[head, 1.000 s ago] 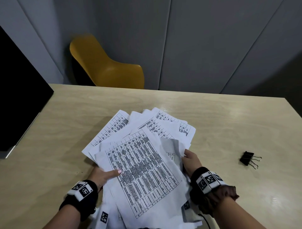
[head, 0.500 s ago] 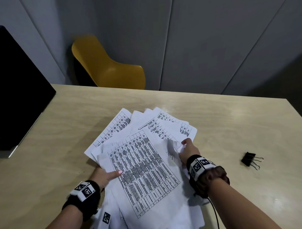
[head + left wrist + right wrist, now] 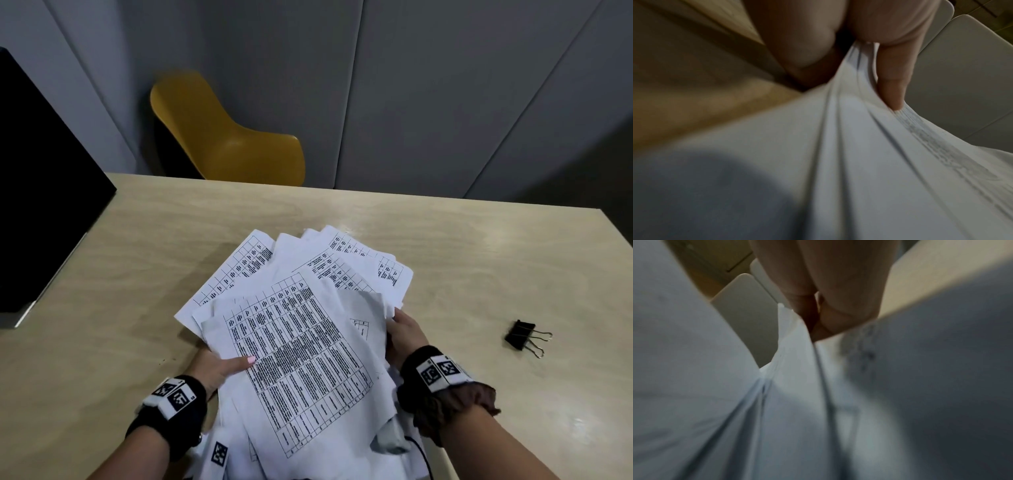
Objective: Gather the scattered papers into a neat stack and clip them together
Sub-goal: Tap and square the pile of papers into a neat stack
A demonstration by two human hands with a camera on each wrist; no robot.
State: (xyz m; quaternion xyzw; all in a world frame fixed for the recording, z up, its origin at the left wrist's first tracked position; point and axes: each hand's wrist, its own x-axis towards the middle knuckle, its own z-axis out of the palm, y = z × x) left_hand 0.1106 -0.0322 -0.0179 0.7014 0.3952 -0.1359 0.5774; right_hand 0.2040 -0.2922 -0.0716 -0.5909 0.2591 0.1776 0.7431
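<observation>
Both hands [image 3: 219,368] [image 3: 404,334] grip the papers' [image 3: 301,342] edges, seemingly above the table [image 3: 479,260].

A pale wood-grain table [image 3: 445,246] is seen filling the lower frame, its far edge running across the middle. Behind that edge a mustard-yellow moulded chair [image 3: 233,144] is placed, its seat turned toward the table. The rear is closed off by grey wall panels [image 3: 428,85] divided by narrow seams. A black flat panel [image 3: 44,192] is seen at the left edge. Lighting is dim and even.
</observation>
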